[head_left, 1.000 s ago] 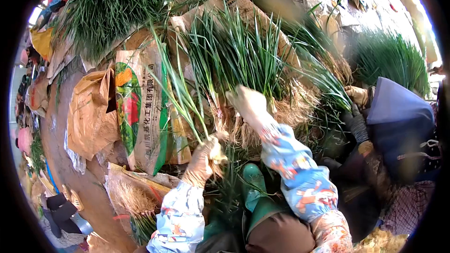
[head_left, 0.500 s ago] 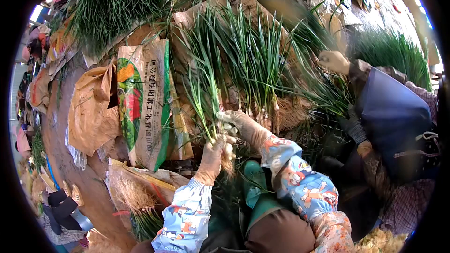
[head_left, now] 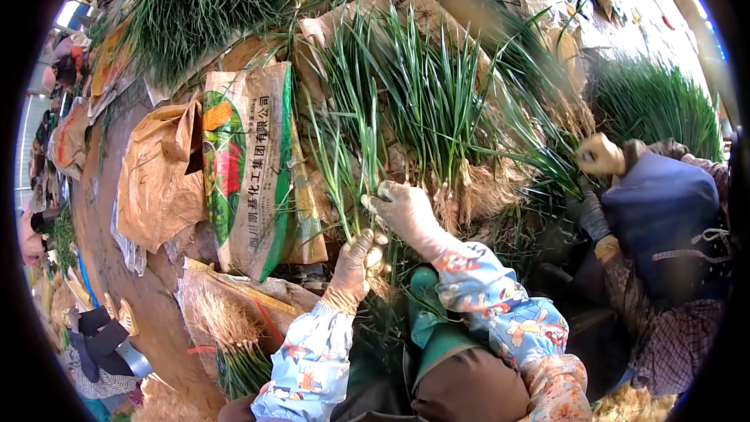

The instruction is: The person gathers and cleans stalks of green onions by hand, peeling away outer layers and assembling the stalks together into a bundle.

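The right hand (head_left: pixel 402 209) is no longer out over the row of spring onions (head_left: pixel 437 101) where it is a second ago; it is now just above the left hand (head_left: pixel 351 272), beside the lower stems of the held bunch of spring onions (head_left: pixel 341 199). Against half a second ago it also sits slightly higher, leaving a small gap where the two hands meet in that earlier view. Its fingers are partly curled at the stems; whether they pinch any or are released, I cannot tell.

The left hand's fingers are closed around the bunch near its base, with the pale bulbs (head_left: pixel 376 256) showing at the inner side of the fist, roots hanging below and green leaves pointing up and away. The bunch looks fuller than a second ago, so the handling seems to have shifted from the row to what the left hand grips.

The row lies ahead, roots toward the person, to the right of the printed woven sack (head_left: pixel 262 164). On the right, a co-worker's pale-gloved hand (head_left: pixel 600 155) is lower than half a second ago, close to its dark-gloved partner (head_left: pixel 592 215).
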Demonstrator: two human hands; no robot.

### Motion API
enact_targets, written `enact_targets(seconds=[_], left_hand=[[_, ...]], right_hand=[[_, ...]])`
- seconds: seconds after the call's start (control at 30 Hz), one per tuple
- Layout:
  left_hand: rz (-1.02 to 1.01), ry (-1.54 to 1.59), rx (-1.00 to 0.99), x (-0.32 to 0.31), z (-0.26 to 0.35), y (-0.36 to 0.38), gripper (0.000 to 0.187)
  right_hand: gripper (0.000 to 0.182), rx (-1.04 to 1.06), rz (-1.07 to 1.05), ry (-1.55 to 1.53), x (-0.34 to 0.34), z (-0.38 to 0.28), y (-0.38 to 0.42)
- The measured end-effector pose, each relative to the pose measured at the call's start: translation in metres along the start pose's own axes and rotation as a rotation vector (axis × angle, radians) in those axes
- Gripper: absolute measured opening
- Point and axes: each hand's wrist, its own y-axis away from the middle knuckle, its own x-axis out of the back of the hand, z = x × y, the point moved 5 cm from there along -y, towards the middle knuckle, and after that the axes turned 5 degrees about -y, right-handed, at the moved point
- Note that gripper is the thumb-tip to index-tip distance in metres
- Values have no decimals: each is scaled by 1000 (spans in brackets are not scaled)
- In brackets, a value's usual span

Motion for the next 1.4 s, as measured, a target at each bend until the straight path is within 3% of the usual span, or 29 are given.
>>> enact_targets(seconds=[0.07, 0.13, 0.17, 0.2, 0.23, 0.27, 0.3, 0.33, 0.37, 0.4, 0.43, 0.5, 0.57, 0.63, 0.73, 0.77, 0.8, 0.87, 0.93, 0.97, 1.0, 1.07, 1.1, 1.2, 1.27, 1.33, 1.4], left_hand=[[67, -10, -136, -14, 15, 4, 31], [54, -262, -273, -27, 46, 30, 29], [-23, -92, -448, -40, 72, 35, 30], [119, -40, -580, -32, 97, 42, 31], [344, -78, -639, -20, 120, 50, 31], [483, -76, -727, -11, 143, 56, 30], [426, -4, -775, 5, 160, 54, 34], [692, 70, -716, 12, 164, 53, 42], [561, -37, -651, 29, 159, 41, 45], [425, -147, -584, 44, 153, 29, 48], [351, -117, -476, 31, 140, 22, 41], [190, -29, -172, 31, 94, 3, 44], [162, -59, -124, 26, 65, -1, 42], [262, -137, -134, 29, 48, -2, 39], [313, -273, -225, 25, 40, -2, 43], [316, -398, -196, 23, 37, -1, 48], [318, -526, -167, 21, 35, -1, 53], [343, -669, -157, 14, 30, -3, 60], [292, -550, -217, 0, 25, -7, 50], [286, -510, -201, 7, 17, -13, 38], [289, -509, -201, 13, 12, -18, 38], [338, -268, -160, 16, 12, -20, 30], [431, -297, -177, 16, 15, -17, 31], [339, -161, -173, 10, 24, -14, 32], [236, -54, -190, 16, 18, -22, 33], [131, 147, -146, 14, 12, -28, 30], [232, 152, -113, 14, 10, -28, 28]], right_hand=[[24, 162, 161, 213, 2, -1, -4], [26, -247, 194, 27, 26, 56, -29], [24, -283, 208, 53, 40, 84, -33], [24, -320, 222, 81, 50, 102, -34], [27, -451, -269, 291, 30, 110, -31], [31, -375, -570, 78, 19, 79, -7], [36, -351, -871, -175, 12, 46, 21], [36, -352, -876, -171, 5, 22, 15], [31, -230, -909, 221, -8, 2, 3], [27, -97, -913, 604, -14, -5, -10], [26, -9, -554, 690, -16, 10, -36], [21, -18, -245, 682, -25, 46, -82], [17, -112, -299, 604, -26, 55, -96], [14, -133, -175, 54, -9, 43, -91], [16, -311, -63, -355, 37, 6, -53], [31, -236, -108, -575, 27, 19, -50], [31, -300, -201, -587, 16, 38, -40], [30, 566, -213, 939, -6, 15, -20], [22, 478, -178, 636, -11, -10, 3], [17, 197, -72, 203, -13, -7, 2], [17, 134, 72, 70, -8, -9, 6], [17, 110, 37, 85, -8, -14, 4], [17, 111, 36, 84, -8, -13, 4], [17, 265, 124, -45, -2, -23, 9], [16, -478, -34, -939, -12, -5, 16], [15, -403, -10, -876, -9, -3, 17], [14, -246, 35, -757, -6, -2, 15]])
